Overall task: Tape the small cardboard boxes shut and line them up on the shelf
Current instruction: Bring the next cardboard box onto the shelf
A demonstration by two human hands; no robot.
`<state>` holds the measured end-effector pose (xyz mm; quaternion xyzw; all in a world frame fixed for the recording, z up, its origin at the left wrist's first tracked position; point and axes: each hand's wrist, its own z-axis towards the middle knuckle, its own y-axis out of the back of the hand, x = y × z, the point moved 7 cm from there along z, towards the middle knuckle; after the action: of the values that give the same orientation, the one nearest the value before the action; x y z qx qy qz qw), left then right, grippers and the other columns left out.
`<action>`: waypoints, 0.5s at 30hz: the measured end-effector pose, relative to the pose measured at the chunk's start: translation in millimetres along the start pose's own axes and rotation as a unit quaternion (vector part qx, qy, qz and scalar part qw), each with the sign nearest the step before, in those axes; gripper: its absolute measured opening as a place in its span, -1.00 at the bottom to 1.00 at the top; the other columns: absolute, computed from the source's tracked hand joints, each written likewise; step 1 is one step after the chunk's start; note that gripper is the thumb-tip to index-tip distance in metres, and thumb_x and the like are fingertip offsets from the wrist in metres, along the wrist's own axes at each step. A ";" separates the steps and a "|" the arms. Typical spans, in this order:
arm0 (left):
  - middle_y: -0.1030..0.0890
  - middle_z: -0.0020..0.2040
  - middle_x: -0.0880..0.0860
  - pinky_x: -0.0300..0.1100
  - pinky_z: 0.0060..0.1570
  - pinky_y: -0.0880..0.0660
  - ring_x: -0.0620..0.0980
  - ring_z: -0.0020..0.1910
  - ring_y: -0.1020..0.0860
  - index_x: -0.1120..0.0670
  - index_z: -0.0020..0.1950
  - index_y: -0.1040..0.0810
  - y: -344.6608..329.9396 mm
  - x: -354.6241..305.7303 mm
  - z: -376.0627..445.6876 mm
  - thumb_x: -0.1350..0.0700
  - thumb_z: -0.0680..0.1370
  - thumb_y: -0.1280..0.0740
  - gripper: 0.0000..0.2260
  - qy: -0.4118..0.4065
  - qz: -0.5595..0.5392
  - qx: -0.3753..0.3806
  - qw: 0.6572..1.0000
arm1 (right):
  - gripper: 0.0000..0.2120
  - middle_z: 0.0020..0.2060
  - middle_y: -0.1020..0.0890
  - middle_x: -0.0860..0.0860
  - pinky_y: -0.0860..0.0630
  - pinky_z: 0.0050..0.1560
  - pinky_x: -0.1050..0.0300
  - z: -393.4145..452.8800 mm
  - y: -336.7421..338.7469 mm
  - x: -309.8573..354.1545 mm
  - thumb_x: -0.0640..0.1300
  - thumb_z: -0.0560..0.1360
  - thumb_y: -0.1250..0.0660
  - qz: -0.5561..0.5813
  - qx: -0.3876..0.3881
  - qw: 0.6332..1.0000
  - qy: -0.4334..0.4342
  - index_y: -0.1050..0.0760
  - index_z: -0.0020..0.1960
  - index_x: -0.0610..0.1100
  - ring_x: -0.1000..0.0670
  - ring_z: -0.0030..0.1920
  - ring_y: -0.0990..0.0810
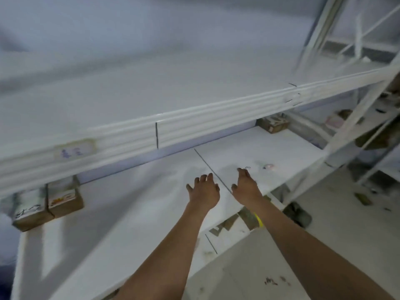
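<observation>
White shelf (pixel 129 213), L hand (pixel 204 191), R hand (pixel 245 187) empty

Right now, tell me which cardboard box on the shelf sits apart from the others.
The far-right box, alone at the back of the shelf under the upper beam. The other two boxes stand touching side by side at the left end.

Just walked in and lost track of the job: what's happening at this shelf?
A person reaches both bare arms over the white shelf. The left hand and right hand are open and hold nothing. Two cardboard boxes sit side by side at the far left, and another box sits at the back right.
</observation>
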<state>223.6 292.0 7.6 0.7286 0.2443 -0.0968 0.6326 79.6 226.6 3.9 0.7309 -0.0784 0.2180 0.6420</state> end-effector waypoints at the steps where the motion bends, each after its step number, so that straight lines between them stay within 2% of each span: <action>1: -0.21 0.58 0.09 0.25 0.47 -0.09 0.14 0.53 -0.18 0.07 0.61 -0.10 -4.4 -18.9 4.7 -0.01 0.69 -0.04 -0.51 -0.007 0.008 0.001 1.000 | -0.37 0.55 -0.20 -0.15 -0.25 0.49 -0.17 2.5 14.9 -18.9 -0.17 0.61 -0.24 0.006 -0.011 1.000 -0.004 -0.07 0.59 -0.20 -0.17 0.52 -0.27; 11: -0.25 0.55 0.08 0.23 0.45 -0.14 0.13 0.52 -0.20 0.05 0.58 -0.15 -73.3 -218.0 50.1 -0.01 0.69 -0.05 -0.54 -0.055 0.038 0.003 0.998 | -0.41 0.42 -0.35 -0.20 -0.37 0.39 -0.15 17.7 124.9 -203.3 -0.20 0.59 -0.28 0.046 -0.051 0.997 -0.037 -0.14 0.54 -0.28 -0.24 0.38 -0.41; 15: -0.32 0.50 0.07 0.23 0.43 -0.18 0.14 0.47 -0.27 0.01 0.55 -0.23 -92.9 -267.2 69.9 0.00 0.68 -0.08 -0.57 -0.055 0.024 0.003 0.998 | -0.50 0.22 -0.49 -0.22 -0.54 0.19 -0.13 37.5 143.4 -258.7 -0.24 0.53 -0.33 0.059 -0.068 0.995 -0.044 -0.30 0.42 -0.31 -0.27 0.17 -0.55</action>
<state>-39.4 169.3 34.0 0.7297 0.1914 -0.1227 0.6449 -199.7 123.9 22.1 0.6886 -0.1638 0.2174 0.6721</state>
